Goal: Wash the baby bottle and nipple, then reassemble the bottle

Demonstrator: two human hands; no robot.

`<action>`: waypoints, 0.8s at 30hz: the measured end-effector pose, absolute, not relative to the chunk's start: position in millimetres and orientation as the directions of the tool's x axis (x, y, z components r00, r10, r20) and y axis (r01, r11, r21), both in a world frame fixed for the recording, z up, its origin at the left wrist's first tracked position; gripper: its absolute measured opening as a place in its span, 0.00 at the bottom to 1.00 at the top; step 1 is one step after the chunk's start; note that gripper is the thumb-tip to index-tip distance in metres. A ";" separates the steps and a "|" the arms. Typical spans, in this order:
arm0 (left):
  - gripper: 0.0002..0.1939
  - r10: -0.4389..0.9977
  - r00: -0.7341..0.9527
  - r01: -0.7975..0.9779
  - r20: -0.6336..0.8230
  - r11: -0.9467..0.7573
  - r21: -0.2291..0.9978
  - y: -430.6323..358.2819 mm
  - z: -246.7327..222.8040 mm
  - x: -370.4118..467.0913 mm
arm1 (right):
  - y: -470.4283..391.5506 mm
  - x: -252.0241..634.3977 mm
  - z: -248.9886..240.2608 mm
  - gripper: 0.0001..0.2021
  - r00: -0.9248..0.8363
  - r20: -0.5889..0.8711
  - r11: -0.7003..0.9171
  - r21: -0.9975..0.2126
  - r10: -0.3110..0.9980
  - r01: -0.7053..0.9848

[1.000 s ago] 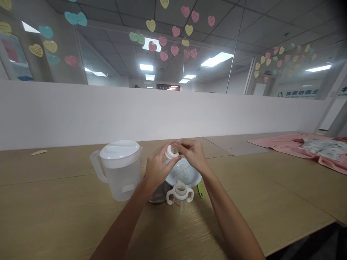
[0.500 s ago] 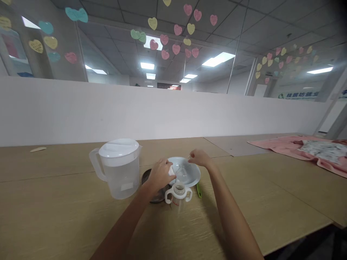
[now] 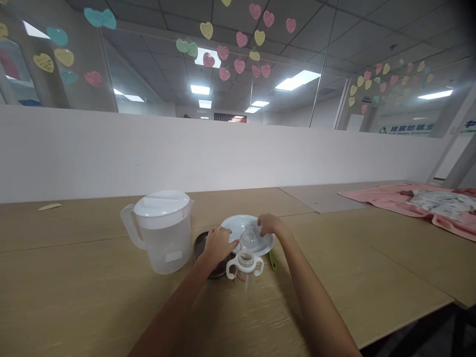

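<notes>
A white bowl (image 3: 232,225) holds a clear, transparent piece (image 3: 250,239). Over the dark round dish (image 3: 200,244), at the bowl's left edge, my left hand (image 3: 219,244) has its fingers apart with nothing visible in it. My right hand (image 3: 268,225) reaches over the bowl's right rim, fingers bent down near the clear piece; whether they grip anything is too small to tell. In front of the bowl stands an uncapped bottle (image 3: 245,263) with two white handles. A green handle (image 3: 273,260) sticks out at the bowl's right.
A clear pitcher (image 3: 167,243) with a white lid stands left of the dark dish. Far right lies a pink cloth (image 3: 375,195) with a patterned fabric (image 3: 442,202) on it. A flat pale piece (image 3: 49,207) lies at the back left, before a white wall (image 3: 230,156).
The small white item that was in my left hand no longer shows there, and its fingers have spread. My right hand has moved lower and slightly left, into the bowl's right side.
</notes>
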State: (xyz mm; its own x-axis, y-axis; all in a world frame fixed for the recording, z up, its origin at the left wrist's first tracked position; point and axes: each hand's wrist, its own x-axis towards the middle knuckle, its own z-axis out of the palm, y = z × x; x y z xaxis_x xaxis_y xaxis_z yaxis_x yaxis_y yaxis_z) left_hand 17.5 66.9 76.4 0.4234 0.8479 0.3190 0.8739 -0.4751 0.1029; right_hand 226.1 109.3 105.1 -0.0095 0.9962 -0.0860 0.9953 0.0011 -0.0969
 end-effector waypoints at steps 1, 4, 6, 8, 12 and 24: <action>0.17 0.847 0.421 0.874 0.323 -0.474 0.103 66.1 76.3 17.9 | 109.5 225.5 104.5 0.22 -0.008 -0.081 0.000 -0.098 0.997 0.995; 0.17 0.840 0.418 0.873 0.345 -0.476 0.103 64.0 79.8 19.5 | 109.9 226.2 103.0 0.23 -0.005 -0.048 0.000 -0.114 0.999 0.994; 0.17 0.832 0.414 0.872 0.369 -0.478 0.101 61.8 90.4 19.3 | 109.9 229.1 103.3 0.23 -0.002 -0.010 0.001 -0.134 1.000 0.991; 0.17 0.818 0.391 0.872 0.423 -0.476 0.116 56.2 110.8 14.7 | 109.1 233.1 105.8 0.20 0.005 0.041 0.002 -0.165 0.999 0.986; 0.15 0.683 0.156 0.850 0.714 -0.461 0.255 29.9 170.2 -16.7 | 102.6 243.8 114.4 0.15 0.043 0.171 0.000 -0.243 0.984 0.970; 0.23 0.767 -0.465 0.822 0.442 0.189 0.537 24.6 205.0 -145.5 | 88.9 346.7 11.1 0.10 0.651 0.127 -0.130 -0.935 0.748 0.331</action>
State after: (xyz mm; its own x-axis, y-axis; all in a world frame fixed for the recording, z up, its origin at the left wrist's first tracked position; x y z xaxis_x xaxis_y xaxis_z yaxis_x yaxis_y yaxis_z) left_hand -145.5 24.6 205.0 -0.4650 0.7669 0.4422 0.8221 0.1886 0.5372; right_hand 346.7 88.9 11.1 0.6513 0.7482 0.1267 0.3308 -0.1297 -0.9347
